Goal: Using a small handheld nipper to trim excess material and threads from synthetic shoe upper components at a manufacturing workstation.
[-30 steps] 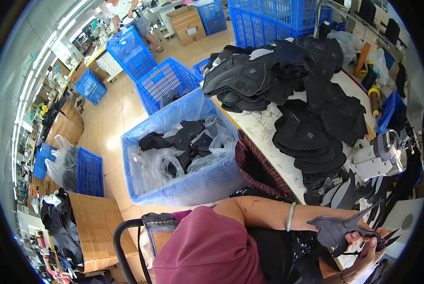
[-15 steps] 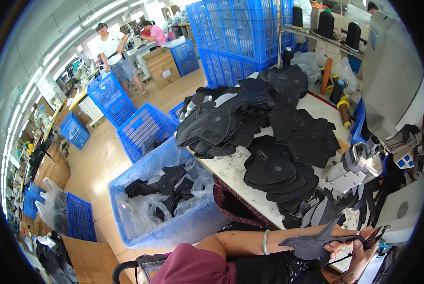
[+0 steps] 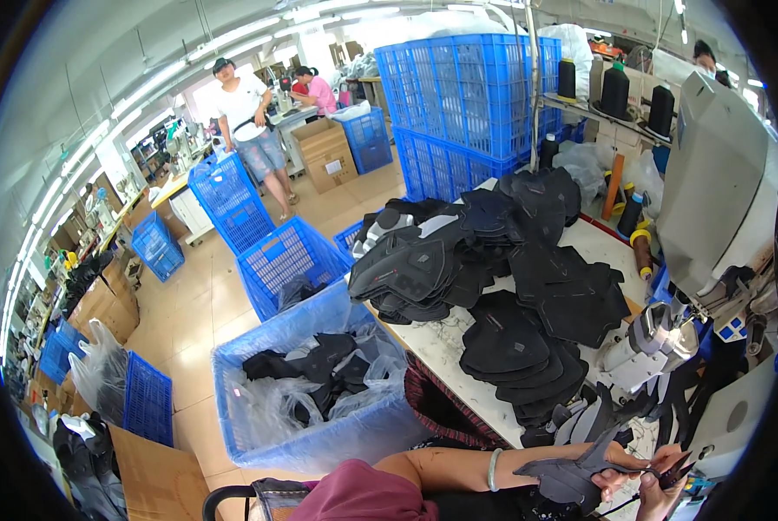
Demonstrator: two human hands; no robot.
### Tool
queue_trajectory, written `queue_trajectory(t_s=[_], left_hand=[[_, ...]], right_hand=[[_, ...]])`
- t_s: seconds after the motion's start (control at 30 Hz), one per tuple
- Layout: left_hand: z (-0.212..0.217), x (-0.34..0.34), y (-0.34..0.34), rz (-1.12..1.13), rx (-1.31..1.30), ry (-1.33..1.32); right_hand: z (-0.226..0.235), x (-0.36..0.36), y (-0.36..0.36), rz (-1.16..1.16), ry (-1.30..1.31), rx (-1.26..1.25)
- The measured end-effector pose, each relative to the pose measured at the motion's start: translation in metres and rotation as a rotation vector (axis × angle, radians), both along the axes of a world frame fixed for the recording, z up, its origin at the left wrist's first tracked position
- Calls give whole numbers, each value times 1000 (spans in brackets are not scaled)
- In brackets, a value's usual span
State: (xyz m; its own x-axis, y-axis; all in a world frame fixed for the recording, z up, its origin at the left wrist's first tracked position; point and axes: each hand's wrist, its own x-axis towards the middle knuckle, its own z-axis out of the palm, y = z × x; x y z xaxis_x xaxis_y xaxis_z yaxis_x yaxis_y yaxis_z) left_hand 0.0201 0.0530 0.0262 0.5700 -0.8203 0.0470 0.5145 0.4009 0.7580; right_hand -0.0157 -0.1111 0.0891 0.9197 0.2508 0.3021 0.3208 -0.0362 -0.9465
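Low at the right, my left hand (image 3: pixel 613 479) is closed on a dark grey fabric piece (image 3: pixel 567 478) with pointed ends, which hangs back over my wrist. Close against its fingertips, my right hand (image 3: pixel 663 493) is closed around a small dark pointed tool (image 3: pixel 677 471) that looks like thread snips. The tool's point sticks out to the right; the rest is hidden by fingers. Just beyond my hands, curved grey and black cut pieces (image 3: pixel 584 421) lie at the edge of the white table (image 3: pixel 432 340). Stacks of black fabric panels (image 3: pixel 506 339) cover much of that table.
A sewing machine (image 3: pixel 649 347) stands on the right, with thread cones (image 3: pixel 614 91) behind it. Left of the table, a plastic-lined blue crate (image 3: pixel 241 434) holds dark scraps. Stacked blue crates (image 3: pixel 458 95) rise behind. A person (image 3: pixel 248 113) stands by another crate in the aisle.
The view has shifted, so the surroundings sit farther right and somewhat lower. My hands stay close together, holding the fabric piece and the pointed tool.
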Motion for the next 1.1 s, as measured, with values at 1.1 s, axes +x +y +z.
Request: queue_trajectory(t_s=[1.1], left_hand=[[63, -7, 175, 417, -857, 240]], right_hand=[[-26, 7, -10, -315, 285, 77]])
